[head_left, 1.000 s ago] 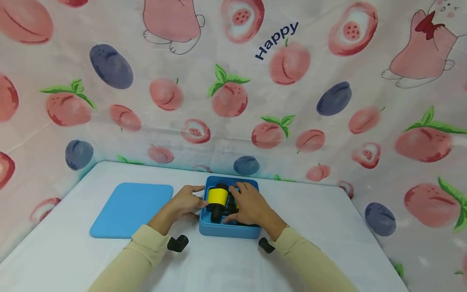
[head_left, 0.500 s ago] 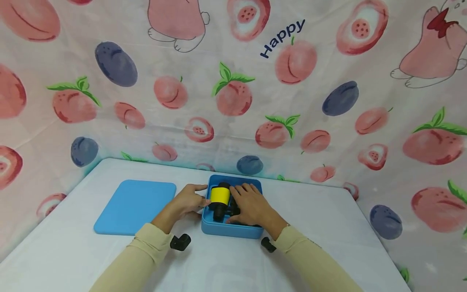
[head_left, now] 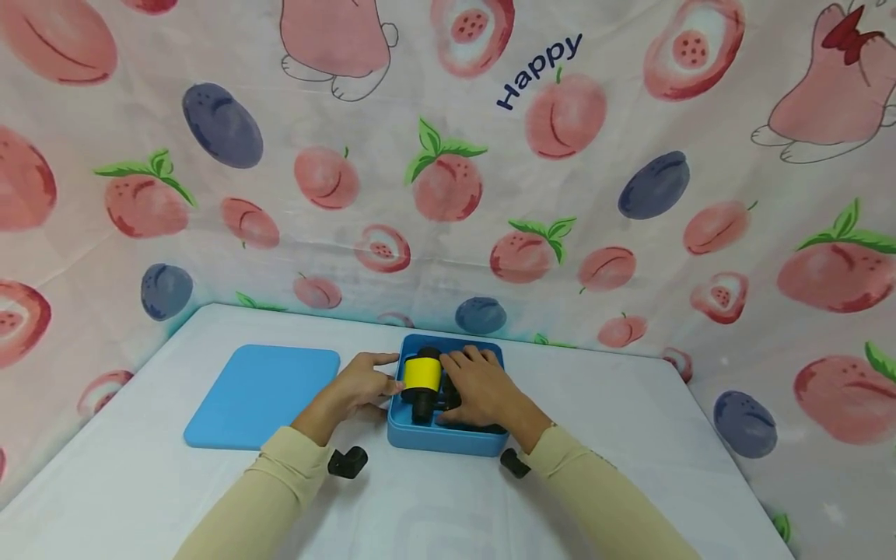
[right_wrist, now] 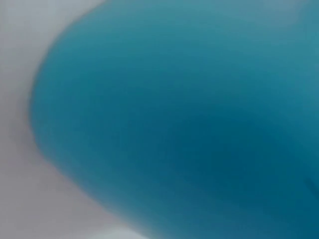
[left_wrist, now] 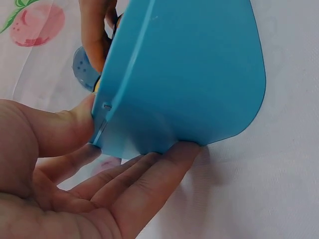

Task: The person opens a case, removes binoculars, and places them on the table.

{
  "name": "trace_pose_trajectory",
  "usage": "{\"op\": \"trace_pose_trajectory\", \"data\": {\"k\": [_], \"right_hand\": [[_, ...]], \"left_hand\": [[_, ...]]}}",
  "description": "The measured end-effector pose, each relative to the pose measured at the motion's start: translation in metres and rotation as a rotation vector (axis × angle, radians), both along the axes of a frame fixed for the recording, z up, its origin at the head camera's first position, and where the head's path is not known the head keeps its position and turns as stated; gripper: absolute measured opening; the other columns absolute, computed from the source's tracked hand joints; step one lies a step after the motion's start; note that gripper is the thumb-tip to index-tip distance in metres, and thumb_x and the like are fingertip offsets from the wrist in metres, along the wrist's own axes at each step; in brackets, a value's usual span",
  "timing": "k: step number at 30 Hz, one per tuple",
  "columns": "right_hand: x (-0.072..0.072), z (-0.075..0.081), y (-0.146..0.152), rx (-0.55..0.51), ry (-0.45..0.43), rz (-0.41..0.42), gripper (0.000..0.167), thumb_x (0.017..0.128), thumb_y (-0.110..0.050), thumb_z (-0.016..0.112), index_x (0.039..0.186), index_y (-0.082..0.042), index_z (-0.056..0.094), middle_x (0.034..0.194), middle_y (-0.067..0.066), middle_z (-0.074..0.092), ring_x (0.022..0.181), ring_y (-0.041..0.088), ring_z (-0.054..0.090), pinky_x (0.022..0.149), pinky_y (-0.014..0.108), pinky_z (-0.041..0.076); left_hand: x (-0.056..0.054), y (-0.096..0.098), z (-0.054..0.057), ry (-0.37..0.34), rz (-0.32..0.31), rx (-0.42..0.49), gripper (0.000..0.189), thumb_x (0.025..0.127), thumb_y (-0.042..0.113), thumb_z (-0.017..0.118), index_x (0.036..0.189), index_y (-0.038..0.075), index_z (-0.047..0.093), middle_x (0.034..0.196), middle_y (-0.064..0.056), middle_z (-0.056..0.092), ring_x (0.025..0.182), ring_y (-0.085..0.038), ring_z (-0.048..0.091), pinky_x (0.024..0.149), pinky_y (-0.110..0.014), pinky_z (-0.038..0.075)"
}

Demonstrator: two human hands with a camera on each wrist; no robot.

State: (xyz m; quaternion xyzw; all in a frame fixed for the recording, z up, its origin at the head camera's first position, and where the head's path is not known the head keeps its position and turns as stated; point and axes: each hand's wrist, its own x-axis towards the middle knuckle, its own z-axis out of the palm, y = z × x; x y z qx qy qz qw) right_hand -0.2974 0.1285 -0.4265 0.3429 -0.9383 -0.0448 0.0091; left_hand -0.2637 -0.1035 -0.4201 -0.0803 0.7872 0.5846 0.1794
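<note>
Behind the blue box (head_left: 448, 442) holding binoculars (head_left: 422, 375), cloth (head_left: 448, 257) reads "Happy" (head_left: 539, 71).

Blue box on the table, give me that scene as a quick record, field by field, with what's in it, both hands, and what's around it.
Container: blue box, open at the top
Contents: yellow-and-black binoculars, partly covered
Left hand: touches the box's left side, thumb at the rim
Right hand: grips the binoculars' right part
Left of box: flat blue panel on white table
Behind: fruit-print cloth
</note>
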Motion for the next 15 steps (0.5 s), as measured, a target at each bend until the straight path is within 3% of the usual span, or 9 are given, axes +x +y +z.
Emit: {"op": "trace_pose_trajectory", "data": {"k": [9, 15], "right_hand": [[0.000, 0.018, 0.006, -0.008, -0.007, -0.016, 0.106, 0.082, -0.073, 0.075, 0.159, -0.010, 0.040, 0.159, 0.008, 0.050, 0.146, 0.033, 0.044, 0.120, 0.059, 0.038], [-0.002, 0.027, 0.010, -0.006, 0.009, -0.017, 0.107, 0.081, -0.073, 0.075, 0.160, -0.010, 0.039, 0.159, 0.008, 0.050, 0.145, 0.034, 0.044, 0.120, 0.058, 0.038]], "left_hand": [[-0.002, -0.005, -0.004, -0.032, -0.023, 0.079, 0.072, 0.098, 0.005, 0.069, 0.163, 0.010, 0.036, 0.150, -0.029, 0.054, 0.137, -0.044, 0.057, 0.089, -0.058, 0.062], [-0.004, -0.009, -0.001, -0.060, -0.029, 0.099, 0.078, 0.094, 0.001, 0.069, 0.163, 0.012, 0.034, 0.162, -0.031, 0.038, 0.138, -0.047, 0.054, 0.087, -0.058, 0.062]]}}
